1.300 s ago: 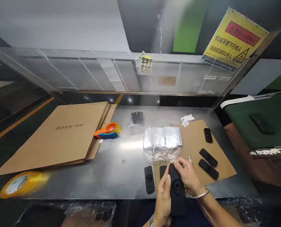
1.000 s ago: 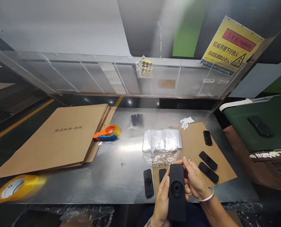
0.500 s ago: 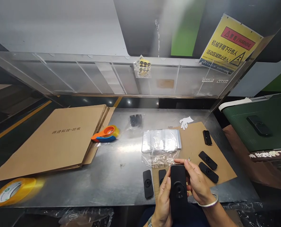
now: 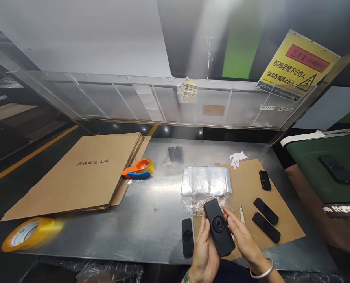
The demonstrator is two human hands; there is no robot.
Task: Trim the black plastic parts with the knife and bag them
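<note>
Head view, item one: black oblong device point(image 4: 219, 227), matte, rounded ends, one round ringed button at mid-face, being held tilted above the near edge of the surface point(image 4: 151, 220). Left hand point(image 4: 205, 251) is curling around its lower left side, fingers closed on it; right hand point(image 4: 242, 240) is lying half open along its right flank, fingers touching the casing. Progress, judged: one unit is being handled bare, while the stack of clear bags point(image 4: 206, 181) is lying just beyond it, so bagging looks not yet done for this piece. Like units waiting: one point(image 4: 187, 237) on the surface left of the hands, three point(image 4: 266, 220) on the cardboard sheet point(image 4: 284, 226) toward the right edge. Also lying about: flattened cartons point(image 4: 80, 173) at the left edge, tape dispenser point(image 4: 138, 169), yellow tape roll point(image 4: 27, 232) at the near left corner.
</note>
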